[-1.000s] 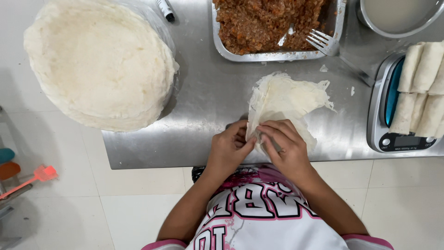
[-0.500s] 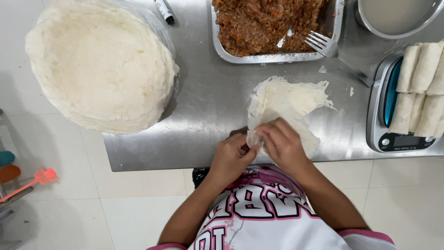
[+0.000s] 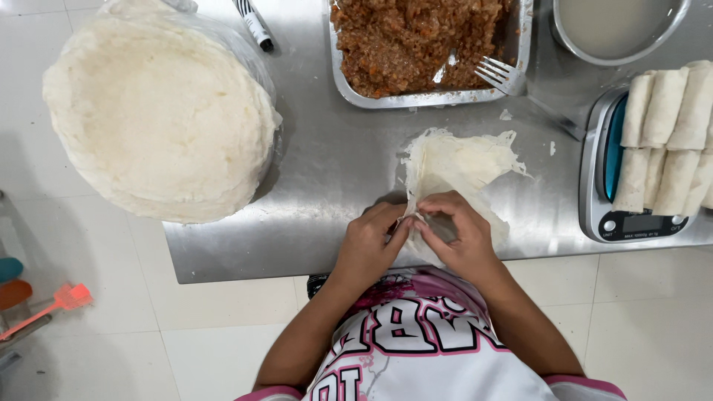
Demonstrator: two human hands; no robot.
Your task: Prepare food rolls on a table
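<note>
A thin white wrapper sheet (image 3: 464, 167) lies on the steel table (image 3: 334, 178) in front of me, its far edge ragged. My left hand (image 3: 368, 245) pinches the sheet's near left edge between thumb and fingers. Right beside it, my right hand (image 3: 460, 238) grips the same near edge, fingers curled over the folded part. The two hands touch at the fingertips. Whatever lies under the fold is hidden.
A tall stack of round wrappers (image 3: 156, 111) sits at the left. A foil tray of brown minced filling (image 3: 423, 44) with a fork (image 3: 501, 74) stands behind. Finished rolls (image 3: 668, 134) rest on a kitchen scale (image 3: 605, 193) at right. A bowl (image 3: 616, 30) and marker (image 3: 256, 26) lie at the back.
Both hands have shifted slightly along the sheet's near edge, closing together at the fingertips. The wrapper's near part is folded up more.
</note>
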